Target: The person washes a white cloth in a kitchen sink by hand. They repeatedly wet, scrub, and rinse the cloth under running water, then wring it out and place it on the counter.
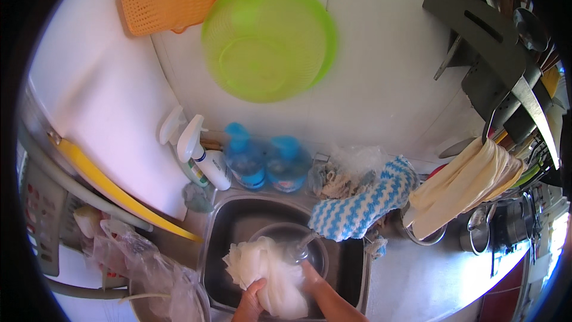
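A bunched, pale, sheer cloth [263,264] is in front of me over the stainless steel sink [241,210]. My left hand [254,297] grips its near left side, thumb on top. On the cloth's right side is my right hand [311,277], its fingers partly hidden by the folds and the water. Just above the right hand, the metal faucet spout [308,239] ends beside clear water [296,254] running onto the cloth. A round, clear-looking basin [319,250] sits in the sink beneath, mostly covered by the cloth and hands.
A blue-and-white knitted cloth [364,203] drapes over the faucet. Behind the sink stand blue-topped bottles [286,165] and a white spray bottle [214,167]. Plastic bags [152,259] lie left, near a yellow-handled tool [120,192]. Beige gloves [464,183] hang right, above metal pots [474,237].
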Demonstrator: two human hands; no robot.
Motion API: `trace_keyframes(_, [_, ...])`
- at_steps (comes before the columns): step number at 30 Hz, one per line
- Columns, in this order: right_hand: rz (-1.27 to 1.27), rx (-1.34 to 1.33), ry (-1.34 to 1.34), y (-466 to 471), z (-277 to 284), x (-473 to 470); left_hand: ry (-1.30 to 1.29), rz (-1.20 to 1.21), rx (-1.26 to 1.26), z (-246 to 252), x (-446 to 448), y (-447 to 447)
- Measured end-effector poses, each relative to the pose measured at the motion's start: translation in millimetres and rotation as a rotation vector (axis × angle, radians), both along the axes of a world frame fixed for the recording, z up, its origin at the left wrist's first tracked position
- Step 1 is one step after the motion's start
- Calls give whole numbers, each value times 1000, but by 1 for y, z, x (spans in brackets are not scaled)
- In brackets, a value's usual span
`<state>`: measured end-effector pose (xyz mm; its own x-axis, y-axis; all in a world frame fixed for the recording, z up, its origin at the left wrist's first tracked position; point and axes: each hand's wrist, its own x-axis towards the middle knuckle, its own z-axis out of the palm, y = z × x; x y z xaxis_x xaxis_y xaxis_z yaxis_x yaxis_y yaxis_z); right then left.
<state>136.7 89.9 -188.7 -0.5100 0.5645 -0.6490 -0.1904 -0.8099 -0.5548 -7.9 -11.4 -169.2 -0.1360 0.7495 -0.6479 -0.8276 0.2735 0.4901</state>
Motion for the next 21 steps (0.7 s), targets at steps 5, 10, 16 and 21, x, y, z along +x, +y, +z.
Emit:
trace_keyframes(5, [-110,-123,481,22,-62,3,163,-46,24,-22,-11,19])
trace_keyframes(10, [-107,-240,259,29,-80,-8,50,-19,-53,-27,-10,36])
trace_keyframes(16, [-496,-192,-47,32,-64,16,119,19,-103,-33,-21,36])
trace_keyframes(21, [-650,-48,37,25,-44,70,192,-119,-233,-79,-15,47])
